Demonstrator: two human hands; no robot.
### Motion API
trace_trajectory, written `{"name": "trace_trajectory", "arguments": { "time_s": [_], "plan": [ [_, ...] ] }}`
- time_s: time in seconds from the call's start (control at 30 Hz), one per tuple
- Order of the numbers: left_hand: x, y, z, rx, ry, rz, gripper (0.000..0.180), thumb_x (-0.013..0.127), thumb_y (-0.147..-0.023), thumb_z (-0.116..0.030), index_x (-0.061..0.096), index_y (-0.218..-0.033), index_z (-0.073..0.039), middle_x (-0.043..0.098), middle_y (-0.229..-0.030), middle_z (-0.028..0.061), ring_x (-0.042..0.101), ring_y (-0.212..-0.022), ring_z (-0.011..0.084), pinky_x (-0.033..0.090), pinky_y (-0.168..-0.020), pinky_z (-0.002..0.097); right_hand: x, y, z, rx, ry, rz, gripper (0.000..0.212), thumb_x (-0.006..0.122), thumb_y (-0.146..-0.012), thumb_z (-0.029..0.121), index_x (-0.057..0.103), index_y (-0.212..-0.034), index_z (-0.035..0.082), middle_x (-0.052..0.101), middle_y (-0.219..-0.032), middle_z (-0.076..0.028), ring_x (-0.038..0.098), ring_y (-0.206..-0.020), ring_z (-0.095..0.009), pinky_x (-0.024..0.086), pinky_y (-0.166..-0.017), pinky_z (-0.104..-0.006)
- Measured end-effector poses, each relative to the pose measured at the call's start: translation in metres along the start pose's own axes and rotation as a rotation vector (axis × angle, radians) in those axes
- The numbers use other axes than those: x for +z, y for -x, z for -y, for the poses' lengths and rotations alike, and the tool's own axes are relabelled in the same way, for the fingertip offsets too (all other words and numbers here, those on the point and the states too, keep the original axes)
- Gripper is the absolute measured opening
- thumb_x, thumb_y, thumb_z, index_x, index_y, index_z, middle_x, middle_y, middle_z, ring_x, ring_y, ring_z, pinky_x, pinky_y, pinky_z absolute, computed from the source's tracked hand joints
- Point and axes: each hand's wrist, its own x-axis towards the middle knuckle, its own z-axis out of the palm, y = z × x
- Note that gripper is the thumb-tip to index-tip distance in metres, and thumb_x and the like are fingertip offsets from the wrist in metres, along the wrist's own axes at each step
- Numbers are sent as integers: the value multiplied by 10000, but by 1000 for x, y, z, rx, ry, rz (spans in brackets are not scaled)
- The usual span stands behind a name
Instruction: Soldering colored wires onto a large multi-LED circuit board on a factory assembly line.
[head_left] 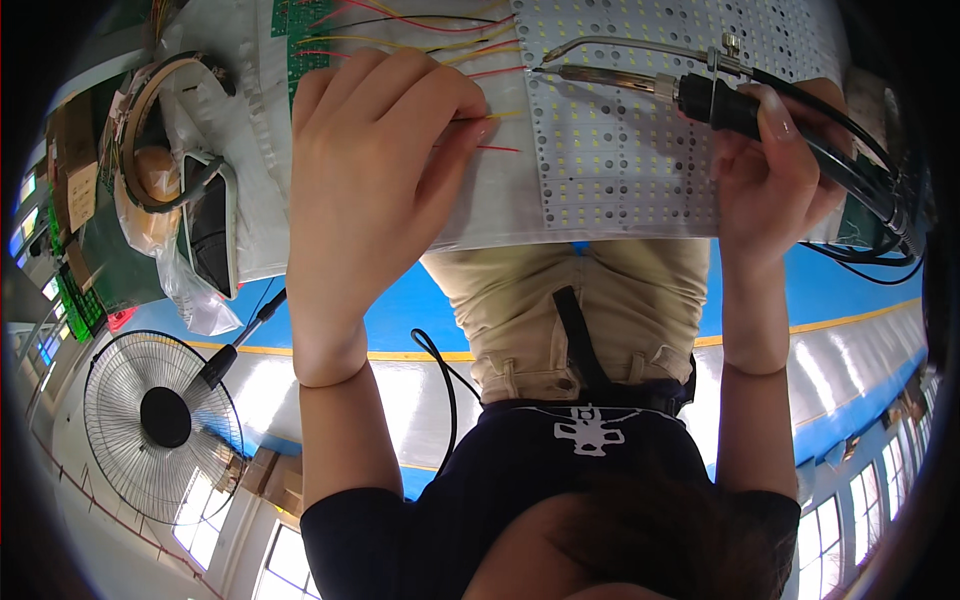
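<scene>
My right hand grips the dark handle of a soldering iron, whose metal tip points left. A thin bent metal tube is clamped alongside the iron and ends close to its tip. Below the iron lies a white LED panel with rows of small yellowish chips. The tip is at the panel's left edge, by the end of a red wire. My left hand is closed, thumb and forefinger pinched on a thin yellow wire. It partly covers a green circuit board with red, yellow and black wires.
On the left of the table are a brown hoop, a dark flat object with a pale rim and a clear plastic bag. A black fan stands at lower left. Black cables hang at the right.
</scene>
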Motion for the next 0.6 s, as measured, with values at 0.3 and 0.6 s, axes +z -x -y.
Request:
{"name": "trace_trajectory", "arguments": {
  "time_s": [0.3, 0.6],
  "plan": [
    [17, 4, -6, -129, 209, -136, 62, 635, -748, 16, 610, -803, 2, 600, -774, 72, 578, -695, 195, 450, -655, 282, 0, 1, -1, -9, 105, 19, 107, 588, -795, 65, 552, -817, -33, 540, -619, -95, 482, -420, -131, 376, -383, -232],
    [30, 0, -10, -146, 249, -265, 131, 640, -734, 75, 631, -831, -13, 615, -788, 75, 619, -693, 185, 494, -619, 258, -1, 0, -3, 19, 89, 18, 75, 546, -808, 42, 522, -848, -16, 562, -648, -118, 501, -419, -163, 433, -396, -271]
  ]
}}
